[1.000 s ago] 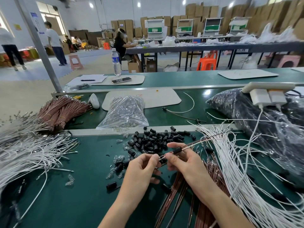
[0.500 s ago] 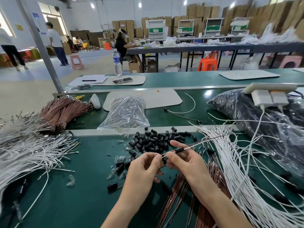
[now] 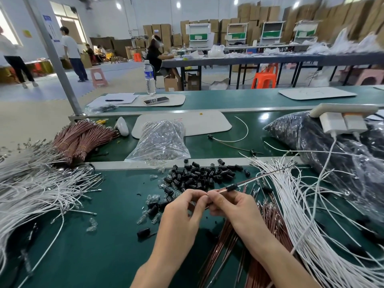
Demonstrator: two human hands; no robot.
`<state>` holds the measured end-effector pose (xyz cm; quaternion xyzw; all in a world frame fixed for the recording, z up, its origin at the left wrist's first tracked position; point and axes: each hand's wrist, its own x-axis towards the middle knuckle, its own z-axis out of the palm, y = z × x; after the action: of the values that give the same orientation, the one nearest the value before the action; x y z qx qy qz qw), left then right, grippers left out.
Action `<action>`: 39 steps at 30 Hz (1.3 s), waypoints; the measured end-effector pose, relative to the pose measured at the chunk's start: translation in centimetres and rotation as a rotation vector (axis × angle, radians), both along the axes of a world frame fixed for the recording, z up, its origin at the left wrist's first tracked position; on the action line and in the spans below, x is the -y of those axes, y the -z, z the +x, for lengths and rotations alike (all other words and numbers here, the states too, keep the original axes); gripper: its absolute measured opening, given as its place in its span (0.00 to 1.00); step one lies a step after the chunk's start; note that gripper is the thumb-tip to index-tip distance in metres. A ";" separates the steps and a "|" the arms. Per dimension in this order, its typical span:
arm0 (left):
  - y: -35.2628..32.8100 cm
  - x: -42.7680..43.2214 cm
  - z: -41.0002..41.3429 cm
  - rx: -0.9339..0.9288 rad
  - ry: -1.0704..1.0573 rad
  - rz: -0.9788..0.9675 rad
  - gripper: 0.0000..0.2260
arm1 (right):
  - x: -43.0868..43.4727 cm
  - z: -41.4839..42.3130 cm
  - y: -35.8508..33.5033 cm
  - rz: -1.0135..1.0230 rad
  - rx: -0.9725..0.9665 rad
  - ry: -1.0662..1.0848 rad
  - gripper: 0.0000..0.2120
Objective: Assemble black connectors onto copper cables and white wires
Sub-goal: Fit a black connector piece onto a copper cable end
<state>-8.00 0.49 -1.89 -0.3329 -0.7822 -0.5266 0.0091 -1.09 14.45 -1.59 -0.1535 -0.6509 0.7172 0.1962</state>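
1. Head view, the hands: they meet just above the green table [image 3: 83, 246]. The right hand [image 3: 230, 206] pinches a copper cable [image 3: 220, 191] between thumb and forefinger, its other fingers curled under. This seems meant to hold the cable steady and aimed away from the body.
2. The left hand [image 3: 182, 213] has its fingertips pressed together at the cable's near end. Whether they hold only the tip or some tiny part there is too small to tell.
3. A black connector [image 3: 231, 187] sits on the cable just beyond the right fingertips. A thin white wire [image 3: 259, 178] runs on with the cable towards the far right. The connector looks threaded on but perhaps not seated home.
4. Supplies lie within easy reach. A heap of loose connectors [image 3: 199, 175] is just beyond the hands, and small clear parts [image 3: 153, 197] lie to its left.
5. Copper cables [image 3: 224, 246] lie under the right forearm, with a fan of white wires [image 3: 301, 215] beside them.
6. More white wires [image 3: 31, 190] and a tied copper bundle [image 3: 83, 136] lie far left, probably either stock or finished work.
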 end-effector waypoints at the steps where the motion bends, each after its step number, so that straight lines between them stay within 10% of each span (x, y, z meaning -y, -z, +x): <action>1: 0.0 0.1 -0.2 -0.025 -0.035 -0.023 0.07 | 0.0 0.0 0.0 -0.025 -0.009 0.024 0.08; 13: -1.7 -3.4 -5.2 -0.426 -0.197 -0.698 0.14 | -0.8 -0.2 -0.2 -0.317 -0.022 0.057 0.10; 23: -0.9 -2.5 0.7 0.326 0.063 0.193 0.04 | -1.0 -0.4 -0.2 -0.395 -0.066 0.012 0.12; 39: -0.5 -2.6 1.0 0.451 0.062 0.315 0.05 | -0.8 -0.5 0.4 -0.269 -0.105 -0.065 0.26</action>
<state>-7.01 3.04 -1.43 -0.2255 -0.6622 -0.7027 -0.1299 -1.58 15.26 -1.95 -0.1193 -0.5422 0.8111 0.1842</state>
